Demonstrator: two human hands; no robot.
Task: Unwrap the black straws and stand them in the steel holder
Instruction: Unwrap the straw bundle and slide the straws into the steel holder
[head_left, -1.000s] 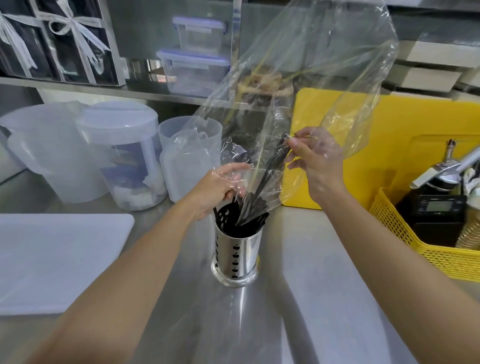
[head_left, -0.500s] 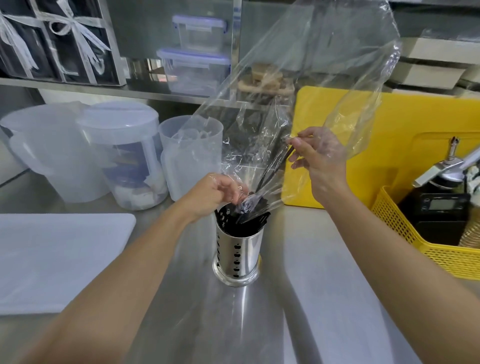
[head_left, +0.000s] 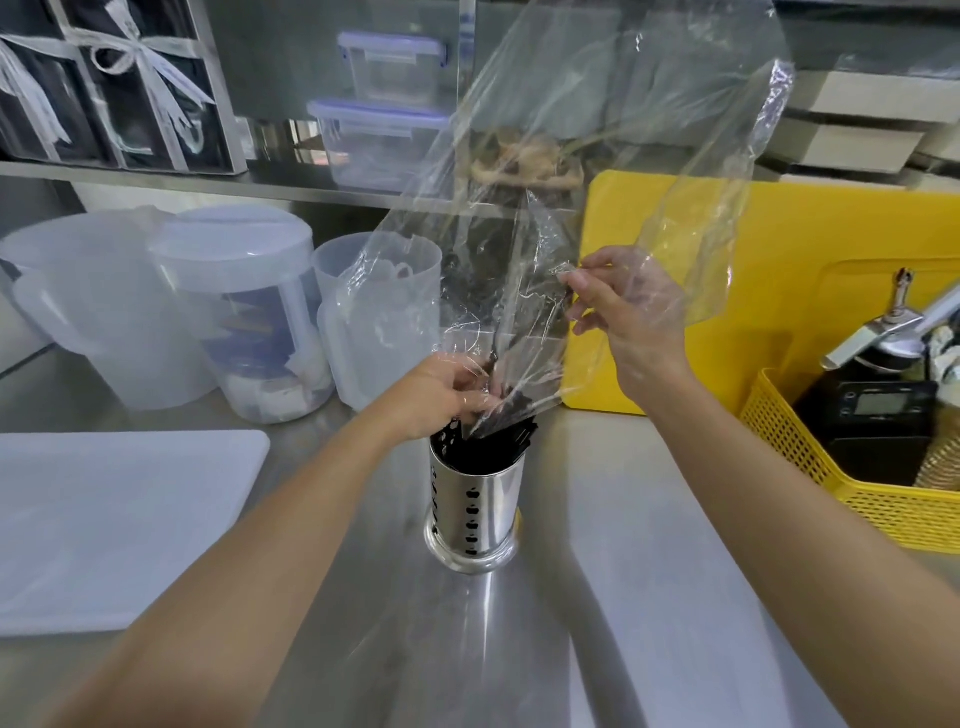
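The perforated steel holder stands upright on the steel counter, packed with black straws that reach just above its rim. A large clear plastic bag hangs over it, mouth down at the holder's top. My left hand pinches the bag's lower end right above the straws. Up and to the right, my right hand grips the bag's side. A few dark straws show through the film between my two hands.
A white cutting board lies at the left. Translucent lidded pitchers stand behind the holder. A yellow board leans at the back right, and a yellow basket with a scale sits at the right edge.
My right hand has lifted the bag slightly and shifted right. The straws inside have slid down toward the holder. My left hand stays at the bag's mouth.
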